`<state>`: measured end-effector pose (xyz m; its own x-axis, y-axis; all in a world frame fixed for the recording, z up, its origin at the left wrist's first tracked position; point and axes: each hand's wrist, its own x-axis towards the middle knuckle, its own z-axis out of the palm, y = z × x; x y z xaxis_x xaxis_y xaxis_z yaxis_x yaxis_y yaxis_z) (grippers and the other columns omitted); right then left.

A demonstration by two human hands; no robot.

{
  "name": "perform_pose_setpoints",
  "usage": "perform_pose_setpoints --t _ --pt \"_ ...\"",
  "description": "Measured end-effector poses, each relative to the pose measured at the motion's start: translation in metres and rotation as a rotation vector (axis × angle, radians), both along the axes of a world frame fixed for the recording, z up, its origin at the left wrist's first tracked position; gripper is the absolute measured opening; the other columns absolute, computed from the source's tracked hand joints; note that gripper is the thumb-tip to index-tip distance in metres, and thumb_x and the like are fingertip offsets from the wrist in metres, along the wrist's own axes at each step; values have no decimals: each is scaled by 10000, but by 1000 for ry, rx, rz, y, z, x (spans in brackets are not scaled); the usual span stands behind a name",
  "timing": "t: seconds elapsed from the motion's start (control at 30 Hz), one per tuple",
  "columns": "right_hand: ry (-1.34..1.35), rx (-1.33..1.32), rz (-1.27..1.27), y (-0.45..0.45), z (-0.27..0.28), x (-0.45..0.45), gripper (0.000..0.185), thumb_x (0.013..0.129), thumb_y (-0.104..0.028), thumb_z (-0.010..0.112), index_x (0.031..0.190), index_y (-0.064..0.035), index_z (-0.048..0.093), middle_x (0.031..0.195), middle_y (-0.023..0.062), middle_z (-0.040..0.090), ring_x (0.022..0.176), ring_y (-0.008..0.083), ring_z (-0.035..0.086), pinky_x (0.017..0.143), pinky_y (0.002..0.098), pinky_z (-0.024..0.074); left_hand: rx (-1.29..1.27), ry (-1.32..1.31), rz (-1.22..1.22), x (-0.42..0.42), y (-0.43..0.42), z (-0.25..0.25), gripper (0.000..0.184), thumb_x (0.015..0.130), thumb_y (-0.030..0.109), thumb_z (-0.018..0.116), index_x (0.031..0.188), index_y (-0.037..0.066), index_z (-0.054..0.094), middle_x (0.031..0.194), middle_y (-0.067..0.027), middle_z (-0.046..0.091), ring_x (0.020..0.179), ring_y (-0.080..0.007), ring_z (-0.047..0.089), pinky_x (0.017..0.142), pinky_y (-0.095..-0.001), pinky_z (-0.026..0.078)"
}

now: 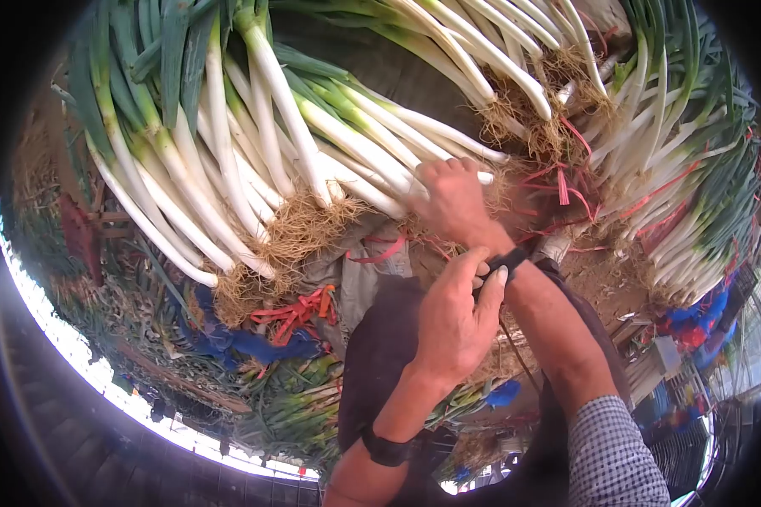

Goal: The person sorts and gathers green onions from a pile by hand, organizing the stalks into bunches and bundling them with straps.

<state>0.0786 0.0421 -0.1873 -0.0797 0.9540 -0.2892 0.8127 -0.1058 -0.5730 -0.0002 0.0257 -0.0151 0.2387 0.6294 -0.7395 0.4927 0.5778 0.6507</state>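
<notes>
The leeks (287, 110) look smooth and a bit shiny. The roots (300, 224) at their ends look dry and rough, like string. Below the leeks, the ties (292, 315) look like thin plastic, the trousers (385, 325) are dull cloth, and the sleeve (617, 456) is matt cloth.

left hand (458, 329): raised to the right wrist (492, 241), thumb and fingers pinched on its dark wristband (506, 264). left forearm (407, 404) bare, banded. right hand (452, 201): back upward, fingers bent, grip obscured. right forearm (560, 334) extended diagonally from a checked sleeve (613, 452).
</notes>
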Motion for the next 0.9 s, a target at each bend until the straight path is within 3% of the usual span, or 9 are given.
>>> perform_pose_setpoints --t 0.1,0.2,0.27,0.33,0.43,0.47,0.6,0.77,0.9 --pt "-102 19 8 -5 -13 -15 275 827 -276 718 888 -16 652 896 196 661 820 362 651 699 463 531 28 1 28 -5 0 -3 362 968 165 646 1253 -45 576 966 -154 680 808 -199 660 712 -328 529" --pt "-64 -194 16 15 -15 21 230 849 -237 705 882 -24 624 866 189 664 766 359 648 655 451 523 8 9 11 -8 5 1 367 966 167 650 1254 -46 575 968 -152 681 804 -198 659 709 -325 528" --pt "-24 -86 36 36 -10 58 199 866 -195 687 874 -18 596 843 179 664 735 344 651 641 441 521 1 -2 36 -9 1 0 369 964 175 651 1252 -46 579 971 -155 684 818 -212 666 719 -333 529" --pt "8 -172 -12 61 -12 90 242 922 -233 642 994 -4 613 848 196 690 739 357 681 705 446 545 -5 -15 36 -10 -1 2 372 963 182 651 1248 -47 582 972 -159 687 834 -227 672 730 -341 530" --pt "206 -282 -157 87 -2 121 341 926 -296 679 1115 -14 652 886 195 715 768 319 693 747 407 555 -2 -26 17 -8 0 6 372 963 189 650 1243 -48 586 972 -163 691 859 -245 679 748 -353 530" --pt "138 -281 -52 84 -5 122 303 932 -301 670 1069 -32 685 912 188 719 829 330 695 778 416 554 -2 -29 7 -7 1 6 371 963 189 649 1242 -48 587 971 -165 693 867 -250 681 754 -356 529" --pt "162 -600 -43 45 19 60 458 888 -448 681 1049 -19 686 948 218 711 908 372 691 822 457 542 1 -38 4 -7 7 5 365 966 180 644 1244 -49 585 958 -164 692 852 -235 677 741 -348 529" --pt "231 -479 -216 10 0 3 533 867 -510 681 1063 -16 648 952 262 694 930 421 677 822 493 528 3 -33 28 -10 -2 -4 358 968 159 639 1253 -50 581 954 -158 688 813 -200 663 705 -325 527" --pt "174 -470 -75 39 11 64 506 863 -510 695 971 -21 625 840 244 683 808 423 666 733 496 517 -14 35 3 -10 1 -2 369 969 178 639 1254 -49 584 962 -156 691 822 -206 664 721 -337 528"
